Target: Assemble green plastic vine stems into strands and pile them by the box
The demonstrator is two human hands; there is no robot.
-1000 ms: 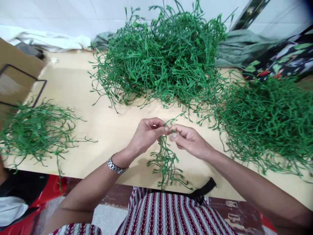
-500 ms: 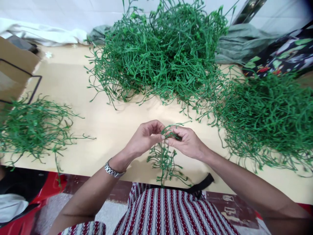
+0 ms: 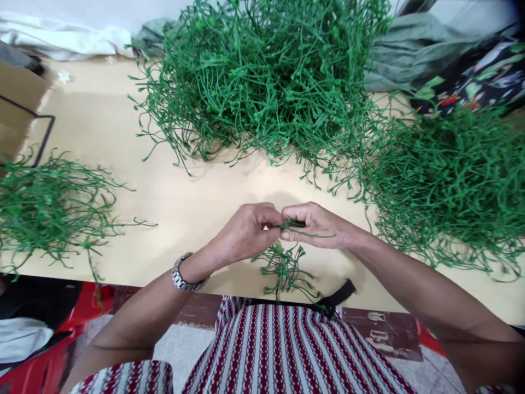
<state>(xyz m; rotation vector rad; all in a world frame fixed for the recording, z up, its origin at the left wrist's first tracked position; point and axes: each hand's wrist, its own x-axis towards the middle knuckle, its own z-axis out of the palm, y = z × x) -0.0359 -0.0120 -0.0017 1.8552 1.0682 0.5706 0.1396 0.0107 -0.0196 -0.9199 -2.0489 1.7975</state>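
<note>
Green stem point(image 3: 315, 235) brought down across the right hand point(image 3: 315, 225) since the earlier frame.
Sprigs point(image 3: 286, 271) are positioned below both hands, near the table point(image 3: 197, 202) edge; the stem is pinched by the left hand point(image 3: 248, 232) and gripped between right thumb and fingers; a large green pile point(image 3: 262, 87) is located beyond.

Bright green stems point(image 3: 262, 82) on a pale cream bench point(image 3: 197, 186)
Some stems show lighter, yellowish tips; the shirt point(image 3: 279, 350) runs in maroon and white stripes with dark edging; the wristband point(image 3: 177, 274) is silver, the strap point(image 3: 339, 294) black, the cardboard box point(image 3: 18, 90) tan; one cloth point(image 3: 414, 52) is grey-green, and the black fabric point(image 3: 478, 82) bears a floral print in green, white and red.
</note>
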